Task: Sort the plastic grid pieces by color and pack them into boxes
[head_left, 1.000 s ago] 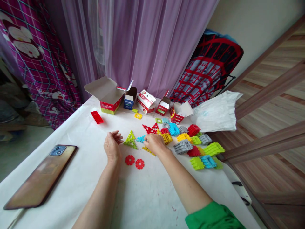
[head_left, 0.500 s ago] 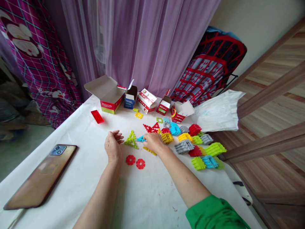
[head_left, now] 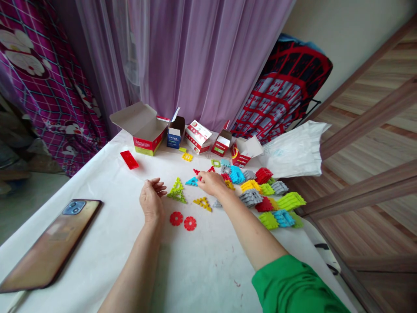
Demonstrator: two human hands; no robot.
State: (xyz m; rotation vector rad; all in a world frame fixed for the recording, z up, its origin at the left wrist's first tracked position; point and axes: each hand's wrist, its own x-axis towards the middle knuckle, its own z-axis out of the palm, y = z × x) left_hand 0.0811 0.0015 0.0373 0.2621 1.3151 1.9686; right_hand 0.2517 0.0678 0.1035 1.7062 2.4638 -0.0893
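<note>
My right hand (head_left: pixel 211 182) reaches over the table's middle, fingers pinched beside a blue triangle (head_left: pixel 191 181) and over red triangles (head_left: pixel 211 169); whatever sits in its fingertips is hidden. My left hand (head_left: pixel 152 196) rests on its side with fingers loosely curled apart, holding nothing. Right beside it lie green triangles (head_left: pixel 177 191). A yellow triangle (head_left: pixel 203 203) is below my right hand, and two red discs (head_left: pixel 183 221) lie nearer to me. Stacks of coloured pieces, among them gray blocks (head_left: pixel 250 198) and a light-green one (head_left: pixel 291 201), spread to the right.
Open boxes stand along the back, from a large red one (head_left: pixel 146 145) to a small red one (head_left: pixel 240 157). A red piece (head_left: pixel 129 160) lies at left, a phone (head_left: pixel 54 243) at the near left. A white bag (head_left: pixel 293 150) lies at the back right.
My right hand has shifted slightly up and right from the blue triangle, uncovering more of the yellow triangle. My left hand keeps its pose. The whole view has shifted slightly left.
</note>
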